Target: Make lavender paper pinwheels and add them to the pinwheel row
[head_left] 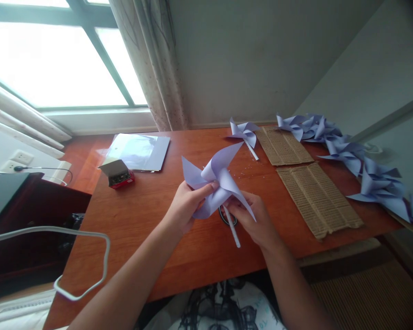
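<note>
A pale lilac paper pinwheel [223,173] is held up between my two hands over the table's middle. My left hand [189,201] grips it from the left, with the thumb pressed on its centre. At the lower right, my right hand [253,213] closes round it behind a blade, by the top of its white stick [232,227], which points down toward me. Its fingertips are partly hidden by the paper. Beneath the hands, a dark round object [223,215], perhaps a tape roll, shows only in part.
Two corrugated cardboard pieces [318,197] lie right of my hands. Several finished pinwheels [378,183] line the right edge, and one pinwheel [243,132] lies at the back. An open small red box [119,176] and a stack of sheets [137,151] sit left. A white cable [106,256] crosses the left edge.
</note>
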A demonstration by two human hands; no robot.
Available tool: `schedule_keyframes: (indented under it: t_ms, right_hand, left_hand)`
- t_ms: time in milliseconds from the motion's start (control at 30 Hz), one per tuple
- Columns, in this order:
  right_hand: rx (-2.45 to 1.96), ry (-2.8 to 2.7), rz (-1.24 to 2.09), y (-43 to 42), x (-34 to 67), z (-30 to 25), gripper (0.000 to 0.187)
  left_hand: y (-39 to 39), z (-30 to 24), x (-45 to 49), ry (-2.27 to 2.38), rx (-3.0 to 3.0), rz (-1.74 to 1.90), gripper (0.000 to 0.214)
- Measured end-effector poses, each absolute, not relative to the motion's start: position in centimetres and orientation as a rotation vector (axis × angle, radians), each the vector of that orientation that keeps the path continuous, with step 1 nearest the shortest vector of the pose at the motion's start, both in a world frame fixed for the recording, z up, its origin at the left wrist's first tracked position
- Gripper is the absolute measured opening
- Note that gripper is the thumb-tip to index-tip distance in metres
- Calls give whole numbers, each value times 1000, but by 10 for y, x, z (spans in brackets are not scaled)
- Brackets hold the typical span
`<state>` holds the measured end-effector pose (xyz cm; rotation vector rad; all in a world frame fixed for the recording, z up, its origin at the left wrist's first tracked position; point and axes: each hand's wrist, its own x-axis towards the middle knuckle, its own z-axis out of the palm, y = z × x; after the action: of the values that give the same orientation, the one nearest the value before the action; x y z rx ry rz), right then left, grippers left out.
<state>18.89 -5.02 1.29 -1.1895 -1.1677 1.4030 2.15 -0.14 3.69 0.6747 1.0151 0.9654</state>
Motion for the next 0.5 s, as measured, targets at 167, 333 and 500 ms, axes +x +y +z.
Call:
schedule_keyframes:
  t_ms: [167, 333, 500]
  right_hand:
    - [-1190, -1150, 1398, -48, 186, 15, 22]
    - [-1210, -1173, 1385, -47, 185, 15, 23]
    - [-1222, -1192, 1381, -48, 185, 13, 22]
  left_hand:
    - [-2, 35, 22, 1030, 655, 954, 32]
    - [-3, 36, 23, 1020, 664, 991, 31]
    - [-3, 37, 23, 1027, 659, 1007, 31]
